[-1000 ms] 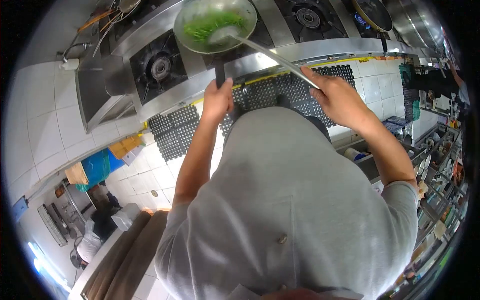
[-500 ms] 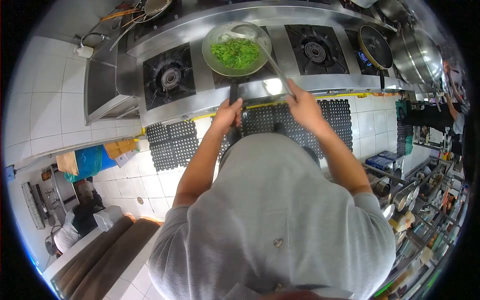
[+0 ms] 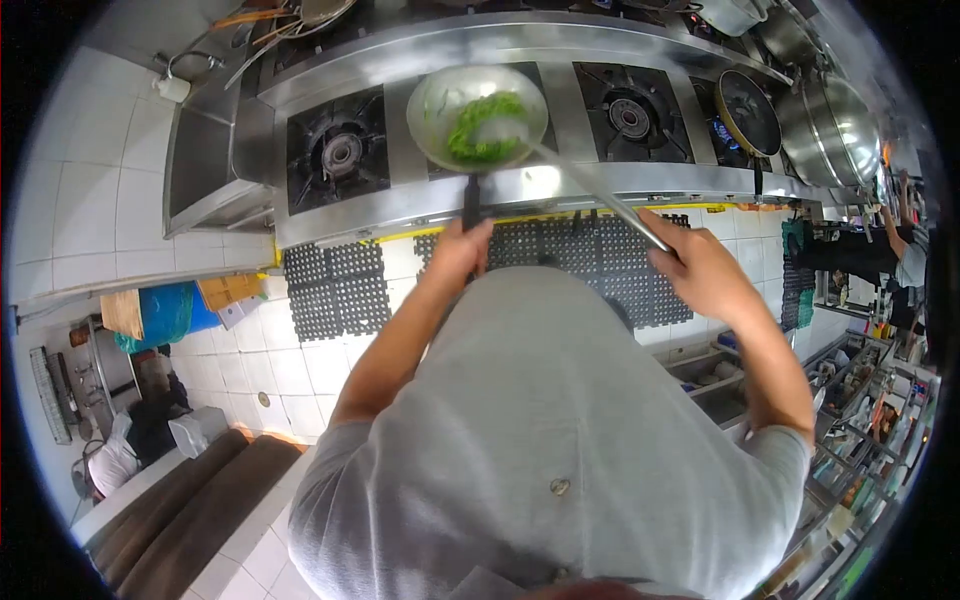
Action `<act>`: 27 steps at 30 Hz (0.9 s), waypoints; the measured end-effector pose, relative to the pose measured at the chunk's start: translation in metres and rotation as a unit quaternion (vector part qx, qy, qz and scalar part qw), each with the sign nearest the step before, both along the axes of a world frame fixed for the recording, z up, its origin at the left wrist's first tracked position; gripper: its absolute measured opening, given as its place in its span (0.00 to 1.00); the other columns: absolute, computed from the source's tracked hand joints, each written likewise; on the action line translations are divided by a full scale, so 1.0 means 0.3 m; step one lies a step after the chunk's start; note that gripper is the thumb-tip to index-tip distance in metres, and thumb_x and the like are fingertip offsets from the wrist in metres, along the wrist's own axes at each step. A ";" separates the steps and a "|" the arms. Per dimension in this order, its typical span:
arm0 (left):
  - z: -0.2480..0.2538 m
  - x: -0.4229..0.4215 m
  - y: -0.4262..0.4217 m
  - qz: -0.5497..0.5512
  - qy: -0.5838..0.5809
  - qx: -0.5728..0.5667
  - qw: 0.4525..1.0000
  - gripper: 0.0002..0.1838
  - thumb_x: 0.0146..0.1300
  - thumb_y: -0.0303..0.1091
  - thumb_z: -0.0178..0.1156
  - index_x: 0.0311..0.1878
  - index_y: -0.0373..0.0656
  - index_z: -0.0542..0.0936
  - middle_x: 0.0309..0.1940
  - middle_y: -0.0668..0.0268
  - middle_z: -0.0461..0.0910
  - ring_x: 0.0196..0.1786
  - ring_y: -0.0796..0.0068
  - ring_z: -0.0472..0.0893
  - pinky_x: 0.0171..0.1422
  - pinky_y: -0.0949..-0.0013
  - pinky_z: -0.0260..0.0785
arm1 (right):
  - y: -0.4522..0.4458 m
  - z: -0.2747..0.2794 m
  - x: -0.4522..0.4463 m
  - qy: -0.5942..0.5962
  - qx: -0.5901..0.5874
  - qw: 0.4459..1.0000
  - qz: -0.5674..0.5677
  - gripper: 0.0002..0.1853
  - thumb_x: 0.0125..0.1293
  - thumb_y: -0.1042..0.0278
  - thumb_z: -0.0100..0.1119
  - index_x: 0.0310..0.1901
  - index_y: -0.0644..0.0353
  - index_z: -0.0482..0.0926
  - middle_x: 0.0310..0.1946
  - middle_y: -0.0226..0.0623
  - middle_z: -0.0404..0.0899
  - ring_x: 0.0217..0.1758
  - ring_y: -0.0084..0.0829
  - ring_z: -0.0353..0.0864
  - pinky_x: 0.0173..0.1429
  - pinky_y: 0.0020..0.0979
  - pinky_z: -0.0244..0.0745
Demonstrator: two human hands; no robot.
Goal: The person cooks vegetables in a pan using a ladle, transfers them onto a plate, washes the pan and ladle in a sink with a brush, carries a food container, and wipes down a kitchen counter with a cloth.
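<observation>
Chopped-looking green vegetables (image 3: 486, 125) lie in round metal wok (image 3: 432, 108) over stove. Left hand (image 3: 462, 248), arm angled forward, fingers clamped on wok's black handle; right hand (image 3: 706, 268), elbow bent outward, fingers closed round long metal ladle (image 3: 612, 202). Bare burner (image 3: 342, 155) beside wok; perforated black mat (image 3: 335, 288) on white-tiled floor.

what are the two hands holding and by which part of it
The left hand holds the pan by its black handle; the right hand grips the ladle near the end of its long handle.
</observation>
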State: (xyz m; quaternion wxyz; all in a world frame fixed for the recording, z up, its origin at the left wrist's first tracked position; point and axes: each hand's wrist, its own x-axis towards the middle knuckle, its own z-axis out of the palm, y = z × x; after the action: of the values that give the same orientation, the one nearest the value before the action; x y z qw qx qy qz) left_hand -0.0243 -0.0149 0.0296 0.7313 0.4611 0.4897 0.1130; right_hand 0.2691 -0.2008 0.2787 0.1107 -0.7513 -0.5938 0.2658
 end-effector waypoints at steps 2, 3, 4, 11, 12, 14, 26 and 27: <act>-0.024 -0.052 -0.061 0.007 -0.049 0.032 0.998 0.15 0.78 0.42 0.65 0.39 0.42 0.77 0.21 0.72 0.71 0.20 0.77 0.70 0.25 0.69 0.62 | -0.011 0.080 -0.016 0.026 -0.065 0.997 -0.023 0.30 0.74 0.73 0.62 0.77 0.59 0.75 0.49 0.63 0.87 0.53 0.59 0.88 0.63 0.53 0.80; 0.033 -0.053 -0.064 0.031 -0.048 0.000 0.998 0.14 0.78 0.40 0.64 0.36 0.43 0.77 0.21 0.72 0.71 0.20 0.78 0.70 0.23 0.67 0.63 | -0.014 0.090 -0.021 0.016 -0.078 0.997 -0.008 0.30 0.73 0.74 0.62 0.77 0.61 0.74 0.52 0.62 0.87 0.55 0.59 0.88 0.64 0.51 0.81; 0.073 -0.042 -0.041 0.025 -0.047 0.000 0.999 0.14 0.78 0.40 0.64 0.36 0.43 0.77 0.21 0.72 0.71 0.20 0.78 0.70 0.23 0.67 0.63 | -0.019 0.091 -0.027 0.006 -0.095 0.995 0.008 0.30 0.73 0.75 0.63 0.76 0.64 0.74 0.55 0.60 0.87 0.56 0.60 0.88 0.65 0.48 0.81; 0.221 0.055 0.067 0.021 -0.039 0.040 0.998 0.17 0.80 0.39 0.62 0.34 0.44 0.72 0.18 0.70 0.70 0.18 0.77 0.69 0.20 0.67 0.62 | 0.116 -0.194 -0.059 -0.075 -0.002 0.997 -0.013 0.31 0.76 0.73 0.59 0.80 0.61 0.69 0.46 0.63 0.87 0.49 0.63 0.87 0.57 0.56 0.81; 0.211 0.055 0.060 0.023 -0.054 0.069 0.996 0.15 0.80 0.39 0.62 0.35 0.44 0.72 0.19 0.70 0.70 0.18 0.77 0.69 0.20 0.68 0.63 | 0.124 -0.214 -0.062 -0.095 0.046 0.994 -0.024 0.31 0.77 0.72 0.59 0.80 0.61 0.69 0.48 0.62 0.87 0.50 0.63 0.87 0.56 0.56 0.81; 0.192 0.045 0.026 0.026 -0.067 0.097 0.993 0.14 0.80 0.38 0.63 0.37 0.44 0.72 0.19 0.70 0.70 0.17 0.78 0.69 0.20 0.68 0.63 | 0.125 -0.219 -0.073 -0.092 0.061 0.993 -0.030 0.32 0.77 0.72 0.60 0.81 0.60 0.67 0.50 0.62 0.87 0.52 0.62 0.86 0.57 0.55 0.81; -0.144 0.061 0.086 0.033 -0.045 0.048 0.997 0.13 0.78 0.39 0.65 0.45 0.40 0.76 0.21 0.69 0.73 0.17 0.76 0.70 0.19 0.67 0.62 | 0.034 -0.446 -0.083 -0.025 0.032 0.999 -0.036 0.30 0.76 0.69 0.62 0.78 0.56 0.73 0.44 0.59 0.89 0.45 0.60 0.89 0.56 0.56 0.84; -0.162 0.062 0.088 0.039 -0.058 0.024 0.997 0.13 0.78 0.40 0.65 0.47 0.40 0.76 0.21 0.69 0.72 0.18 0.76 0.71 0.20 0.67 0.63 | 0.040 -0.478 -0.089 -0.023 0.046 0.998 -0.036 0.31 0.75 0.69 0.63 0.79 0.56 0.73 0.44 0.59 0.89 0.45 0.61 0.89 0.55 0.56 0.84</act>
State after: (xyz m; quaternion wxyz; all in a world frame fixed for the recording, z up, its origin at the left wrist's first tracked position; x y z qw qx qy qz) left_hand -0.0057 0.0115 -0.0190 0.7420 0.4522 0.4611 0.1797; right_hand 0.2424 -0.1888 0.1352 0.1408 -0.7724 -0.5804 0.2163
